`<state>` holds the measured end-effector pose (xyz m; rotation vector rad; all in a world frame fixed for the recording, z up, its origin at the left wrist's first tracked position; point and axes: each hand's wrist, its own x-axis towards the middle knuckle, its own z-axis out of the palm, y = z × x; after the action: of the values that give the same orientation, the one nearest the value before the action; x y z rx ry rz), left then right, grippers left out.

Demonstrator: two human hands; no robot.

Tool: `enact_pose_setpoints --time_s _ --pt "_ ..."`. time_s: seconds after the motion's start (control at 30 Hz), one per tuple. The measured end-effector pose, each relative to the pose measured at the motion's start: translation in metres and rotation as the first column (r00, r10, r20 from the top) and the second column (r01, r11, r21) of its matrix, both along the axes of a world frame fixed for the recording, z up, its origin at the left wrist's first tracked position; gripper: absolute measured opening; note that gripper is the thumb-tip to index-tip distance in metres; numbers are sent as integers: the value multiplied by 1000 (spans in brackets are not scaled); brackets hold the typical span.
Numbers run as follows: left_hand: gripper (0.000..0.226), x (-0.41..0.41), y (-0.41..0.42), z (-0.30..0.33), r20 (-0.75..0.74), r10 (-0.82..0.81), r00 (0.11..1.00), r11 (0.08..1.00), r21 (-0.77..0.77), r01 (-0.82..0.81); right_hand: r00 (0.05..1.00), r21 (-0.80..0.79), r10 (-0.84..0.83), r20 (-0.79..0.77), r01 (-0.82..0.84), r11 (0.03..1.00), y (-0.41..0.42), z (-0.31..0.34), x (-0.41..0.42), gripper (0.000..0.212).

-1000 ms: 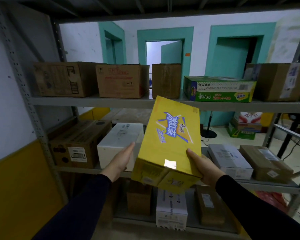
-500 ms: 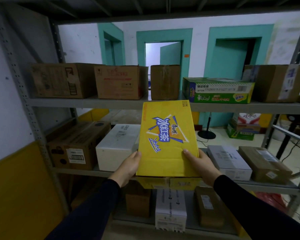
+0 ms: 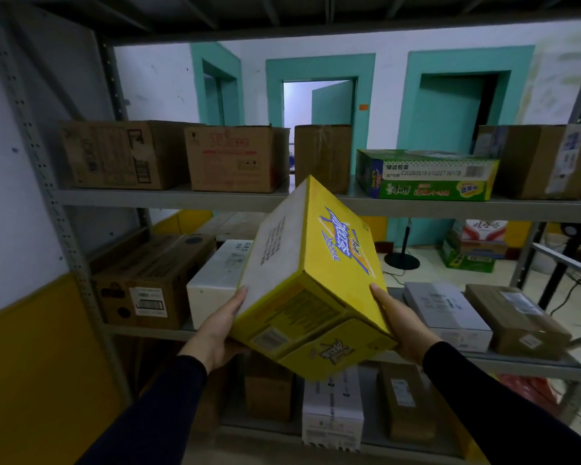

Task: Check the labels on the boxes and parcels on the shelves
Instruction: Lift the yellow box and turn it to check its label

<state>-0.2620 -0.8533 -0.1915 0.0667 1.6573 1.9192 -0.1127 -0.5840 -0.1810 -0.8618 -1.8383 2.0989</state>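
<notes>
A yellow drinks carton with blue lettering is held tilted in front of the middle shelf. Its pale printed side faces left, and its near end, bearing a small label, faces me. My left hand holds the lower left corner, thumb up along the pale side. My right hand grips the lower right edge with its thumb on the yellow face. The fingers of both hands are hidden under the carton.
On the middle shelf stand a labelled brown box, a white box, a grey-white parcel and a brown parcel. The upper shelf carries brown cartons and a green box. More parcels sit on the bottom shelf.
The carton has been turned from facing me flat and upright to a tilted pose that shows its pale side and near end. Both hands kept hold.
</notes>
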Motion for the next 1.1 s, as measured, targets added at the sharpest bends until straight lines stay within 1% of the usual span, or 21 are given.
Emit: enact_pose_setpoints --time_s 0.03,0.07,0.1,0.13,0.2,0.27,0.3,0.37,0.43,0.47,0.53,0.57,0.63,0.67,0.73,0.8,0.87,0.9,0.93,0.97,1.1 --pt "59 0 1 1 -11 23 1000 1000 -11 -23 999 158 -43 26 38 987 0 -2 -2 62" --pt "58 0 2 2 -23 37 999 999 -34 -38 996 332 -83 40 65 941 -2 -1 -2 70" --pt "56 0 4 0 -42 50 998 997 -58 -52 994 440 -112 12 96 893 -4 0 -3 75" --pt "53 1 5 1 -68 58 996 994 -92 -64 994 484 -102 -40 109 868 -7 3 -4 75" --pt "49 4 11 1 -122 69 990 987 -137 -86 992 412 17 -128 38 910 -14 8 -8 63" --pt "49 6 18 2 -161 81 984 979 -172 -109 981 296 165 -107 -127 947 -25 13 -10 59" --pt "48 8 22 2 -177 81 981 977 -183 -113 972 262 217 -96 -185 947 -29 13 -10 66" --pt "49 8 30 0 -192 82 978 973 -197 -120 966 184 231 -113 -208 961 -29 4 -16 90" --pt "49 10 37 2 -198 93 976 968 -213 -136 961 148 218 -169 -194 970 -28 -1 -16 97" --pt "56 10 39 1 -204 100 974 964 -222 -145 959 143 212 -187 -187 972 -31 1 -14 96" --pt "69 11 42 4 -201 105 974 953 -259 -157 956 189 223 -189 -187 964 -37 3 -12 84" --pt "72 11 42 6 -200 115 973 950 -266 -166 956 216 221 -191 -179 960 -41 3 -10 68" --pt "67 15 44 10 -205 93 974 950 -275 -149 972 195 114 -205 -74 978 -41 -1 -10 33" --pt "61 15 45 12 -207 87 974 956 -258 -140 977 181 49 -206 -11 983 -38 -1 -11 24" --pt "53 18 44 20 -168 64 984 975 -198 -98 979 119 -54 -195 78 990 -30 -4 -13 26" --pt "56 14 41 22 -171 58 983 980 -180 -89 975 7 -129 -180 132 991 -22 -5 -15 28" --pt "58 7 34 16 -237 24 971 973 -219 -78 972 -147 -186 -147 165 975 -16 -9 -17 28" --pt "63 2 30 10 -261 3 965 965 -252 -71 969 -206 -197 -151 164 965 -14 -12 -19 30" --pt "74 0 26 7 -247 -1 969 954 -291 -74 966 -244 -203 -162 160 957 -14 -14 -19 33" --pt "81 -3 21 4 -195 18 981 950 -302 -77 962 -261 -205 -180 155 953 -15 -16 -20 34" --pt "62 -3 9 3 28 17 999 984 -180 -11 954 -326 -222 -200 149 934 -17 -18 -21 34"
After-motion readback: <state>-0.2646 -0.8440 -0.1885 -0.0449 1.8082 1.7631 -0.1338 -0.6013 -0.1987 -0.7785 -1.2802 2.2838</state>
